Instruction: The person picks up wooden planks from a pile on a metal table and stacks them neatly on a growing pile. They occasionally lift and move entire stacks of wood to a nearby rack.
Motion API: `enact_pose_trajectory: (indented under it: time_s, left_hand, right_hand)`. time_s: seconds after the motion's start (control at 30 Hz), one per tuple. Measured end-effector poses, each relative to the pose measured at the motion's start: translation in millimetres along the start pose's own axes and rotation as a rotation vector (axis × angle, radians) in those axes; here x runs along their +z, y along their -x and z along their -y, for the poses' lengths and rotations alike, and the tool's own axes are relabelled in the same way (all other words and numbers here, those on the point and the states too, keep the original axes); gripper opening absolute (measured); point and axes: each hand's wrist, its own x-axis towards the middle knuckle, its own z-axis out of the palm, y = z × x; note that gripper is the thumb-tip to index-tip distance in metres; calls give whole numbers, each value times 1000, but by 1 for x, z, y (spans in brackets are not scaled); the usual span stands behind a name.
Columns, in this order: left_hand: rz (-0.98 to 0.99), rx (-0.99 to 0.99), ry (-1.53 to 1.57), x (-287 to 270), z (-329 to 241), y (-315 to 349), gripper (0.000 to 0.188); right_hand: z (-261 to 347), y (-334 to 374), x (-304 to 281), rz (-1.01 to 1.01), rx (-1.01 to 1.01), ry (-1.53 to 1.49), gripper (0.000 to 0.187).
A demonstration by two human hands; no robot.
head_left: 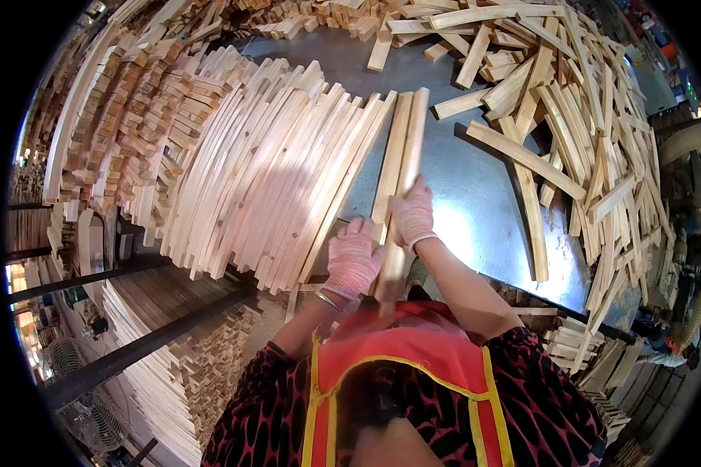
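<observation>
Both my hands wear pinkish knitted gloves. My right hand (414, 212) is closed around a pale wooden strip (414, 144), which slants toward my body; its near end is blurred. Directly left of that strip, a second wooden strip (392, 152) lies almost parallel on the metal table (459, 171). My left hand (354, 255) rests by the near part of this second strip, thumb side against it, with nothing seen in its grasp. Farther left, a row of wooden strips (280, 171) lies side by side, a gap of bare metal separating it from the two strips.
Loose wooden strips (576, 109) are heaped crosswise on the right side. Stacked strips (125, 117) rise at the far left, and more wood (304, 19) lies along the back. Below left are a dark metal bar (132, 354) and a fan (82, 381).
</observation>
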Motion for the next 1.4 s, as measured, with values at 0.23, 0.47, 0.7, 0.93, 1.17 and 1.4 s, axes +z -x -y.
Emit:
enact_pose_trajectory:
  time_s: [0.23, 0.47, 0.7, 0.93, 1.17, 1.4]
  left_hand:
    - [-243, 128, -429, -5, 8, -25, 82]
    - [-493, 201, -493, 9, 3, -39, 60]
    - [-266, -136, -537, 13, -17, -51, 81]
    - [-222, -206, 70, 33, -76, -56, 67]
    - [-344, -6, 182, 58, -88, -46, 57]
    - [-383, 274, -514, -4, -33, -21, 60]
  right_hand:
    - [5, -29, -58, 271, -512, -275, 66]
    - [-69, -130, -247, -343, -286, 983, 76]
    - [-56, -109, -210, 245, -297, 897, 101]
    - [-31, -123, -167, 708, -164, -541, 68]
    - [-2, -53, -125, 474, -297, 404, 104]
    - [-19, -37, -116, 379, -133, 433, 114]
